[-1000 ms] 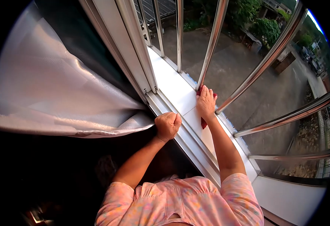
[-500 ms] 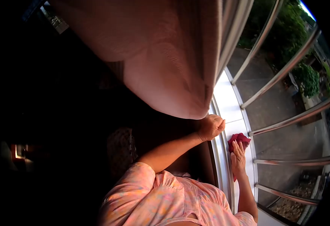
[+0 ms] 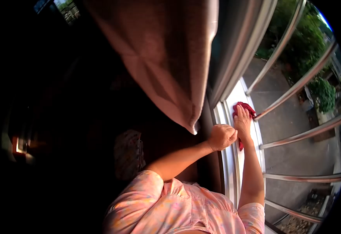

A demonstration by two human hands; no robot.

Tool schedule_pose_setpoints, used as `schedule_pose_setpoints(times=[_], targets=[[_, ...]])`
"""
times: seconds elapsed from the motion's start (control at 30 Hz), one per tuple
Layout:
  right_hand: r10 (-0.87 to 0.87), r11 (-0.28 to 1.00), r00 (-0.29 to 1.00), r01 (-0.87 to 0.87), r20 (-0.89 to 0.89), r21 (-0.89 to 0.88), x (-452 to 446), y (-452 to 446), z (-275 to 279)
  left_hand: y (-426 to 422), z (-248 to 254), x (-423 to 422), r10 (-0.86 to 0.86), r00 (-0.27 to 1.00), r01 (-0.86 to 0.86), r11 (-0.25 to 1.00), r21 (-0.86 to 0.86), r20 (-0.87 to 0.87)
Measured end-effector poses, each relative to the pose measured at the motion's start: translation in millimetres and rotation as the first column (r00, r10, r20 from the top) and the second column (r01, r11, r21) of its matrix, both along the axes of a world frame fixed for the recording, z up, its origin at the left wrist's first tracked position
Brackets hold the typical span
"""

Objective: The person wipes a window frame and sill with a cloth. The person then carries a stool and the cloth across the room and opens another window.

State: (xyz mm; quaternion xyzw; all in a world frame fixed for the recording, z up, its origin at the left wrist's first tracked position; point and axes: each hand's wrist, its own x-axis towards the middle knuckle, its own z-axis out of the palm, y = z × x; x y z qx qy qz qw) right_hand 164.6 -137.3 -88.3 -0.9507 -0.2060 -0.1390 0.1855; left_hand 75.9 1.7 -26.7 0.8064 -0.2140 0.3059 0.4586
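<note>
On the white window sill (image 3: 238, 162) lies a crumpled dark red cloth (image 3: 249, 106). My right hand (image 3: 243, 123) presses it down with the fingers stretched over it, and a strip of the cloth hangs out below the palm. Close to the left of that hand is my left hand (image 3: 222, 137), curled into a fist beside the metal window track (image 3: 228, 175). Nothing shows in the fist. A pale pinkish curtain (image 3: 166, 58) hangs above and to the left of it, its lower tip apart from the hand.
Curved metal bars (image 3: 301, 138) run along the outer side of the sill. Beyond them are paved ground (image 3: 283, 117) and green plants (image 3: 321, 95). The window frame (image 3: 242, 46) rises at the upper right. The room on the left is very dark.
My right hand has slid the red cloth farther along the sill, away from my body. My left fist is now beside it. The curtain's lower edge has swung left, away from the sill.
</note>
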Motion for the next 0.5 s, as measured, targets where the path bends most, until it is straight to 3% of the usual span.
schedule_pose_setpoints(times=[0.2,0.5], targets=[[0.001,0.988,0.999,-0.008,0.048,0.156,-11,2,8,-1,-2,3,-0.021,1.0,0.021,0.998,0.062,-0.003],[-0.363,0.93,0.931,0.364,-0.036,0.051,37,17,1,2,-2,2,-0.064,0.997,0.068,0.991,0.113,-0.041]])
